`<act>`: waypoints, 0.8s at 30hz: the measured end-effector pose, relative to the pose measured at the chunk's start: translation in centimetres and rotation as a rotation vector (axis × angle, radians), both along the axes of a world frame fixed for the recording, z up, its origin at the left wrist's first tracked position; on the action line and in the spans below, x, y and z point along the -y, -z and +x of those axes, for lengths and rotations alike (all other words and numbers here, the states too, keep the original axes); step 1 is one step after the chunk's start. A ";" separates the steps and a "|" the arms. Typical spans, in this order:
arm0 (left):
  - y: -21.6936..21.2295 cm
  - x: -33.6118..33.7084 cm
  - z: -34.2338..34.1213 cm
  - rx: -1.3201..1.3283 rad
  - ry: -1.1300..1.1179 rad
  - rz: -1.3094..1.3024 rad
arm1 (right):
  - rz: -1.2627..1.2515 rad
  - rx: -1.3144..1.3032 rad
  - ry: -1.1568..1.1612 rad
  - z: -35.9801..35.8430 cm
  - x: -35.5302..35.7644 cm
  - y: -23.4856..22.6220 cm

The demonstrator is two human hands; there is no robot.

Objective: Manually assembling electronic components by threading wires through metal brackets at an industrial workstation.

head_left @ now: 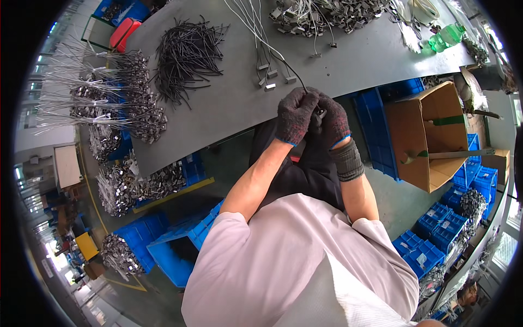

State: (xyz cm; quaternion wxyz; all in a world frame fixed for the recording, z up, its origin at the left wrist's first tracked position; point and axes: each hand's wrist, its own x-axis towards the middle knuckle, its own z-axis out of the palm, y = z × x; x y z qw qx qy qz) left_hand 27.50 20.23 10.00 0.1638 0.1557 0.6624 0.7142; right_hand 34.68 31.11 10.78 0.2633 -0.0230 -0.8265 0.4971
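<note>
My left hand (296,113), in a dark knit glove, is closed around the dark end of a thin cable (297,74) just off the table's near edge. Right beside it, my right hand (333,119) in a matching glove is closed too, its fingers meeting the left ones. A small metallic piece shows between the hands, but its kind is mostly hidden. From the left hand the cable runs up over the grey table (234,103), turning pale toward the far side. Several wires with small silver connectors (271,86) lie just beyond my hands.
Black tubes or short wires (189,57) are heaped at the left, beside bundled wires with metal ends (144,117). Connectors (327,16) pile up at the far side, with a green bottle (447,38) to the right. A cardboard box (422,136) and blue crates (376,133) stand right.
</note>
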 end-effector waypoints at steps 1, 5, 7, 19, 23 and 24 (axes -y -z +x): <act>0.4 0.0 -0.2 -0.128 -0.026 -0.052 | 0.021 -0.017 -0.004 -0.2 0.0 -0.1; 0.8 0.3 -1.7 -0.143 0.034 -0.102 | 0.034 0.031 0.006 -1.4 0.0 0.6; 0.2 0.8 -4.1 -0.032 0.126 -0.057 | -0.049 0.067 0.010 -2.7 -1.0 2.6; 7.2 8.7 -21.5 -0.266 -0.125 -0.820 | 0.362 0.325 0.523 -18.5 -11.2 10.5; 7.6 12.3 -25.0 -0.082 -0.416 -1.225 | 0.451 0.717 0.373 -19.7 -10.3 10.6; 7.3 12.4 -25.4 0.004 -0.388 -1.321 | 0.459 0.715 0.377 -19.1 -10.2 11.1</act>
